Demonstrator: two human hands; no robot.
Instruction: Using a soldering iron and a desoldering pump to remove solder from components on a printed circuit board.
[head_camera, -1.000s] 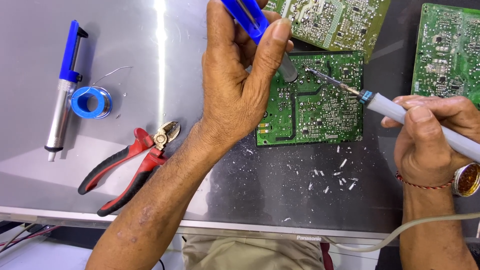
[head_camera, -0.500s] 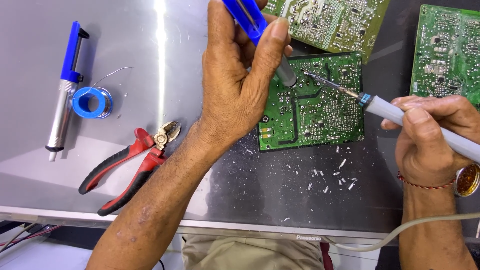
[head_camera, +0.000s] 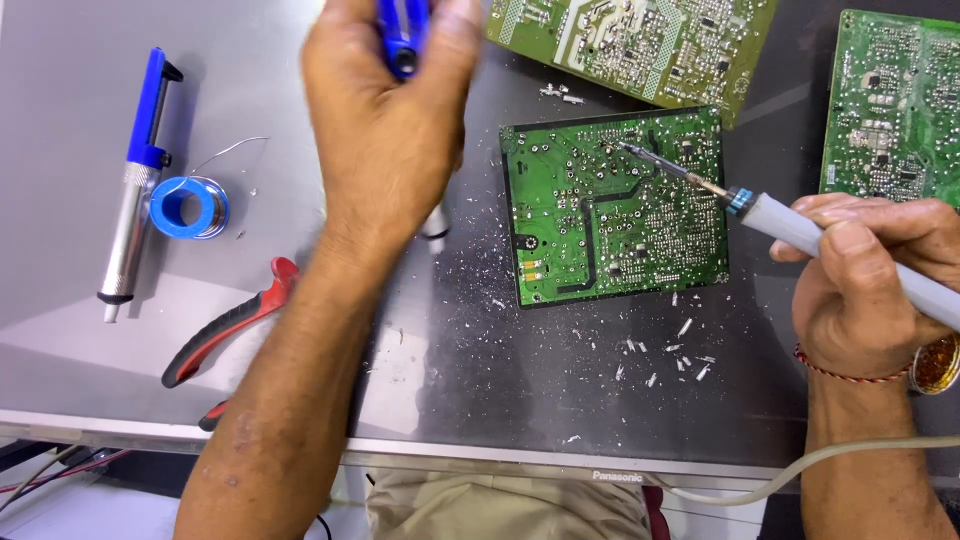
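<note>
Bare forearms, red thread bracelet (head_camera: 835, 368)

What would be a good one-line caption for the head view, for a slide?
Right hand touches soldering iron to green circuit board; left hand holds blue desoldering pump.

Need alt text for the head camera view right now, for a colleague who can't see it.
A right hand holds a soldering iron with its tip on a green circuit board, while the left hand grips a blue desoldering pump beside the board. A second pump, solder spool and red-handled pliers lie left.
</note>
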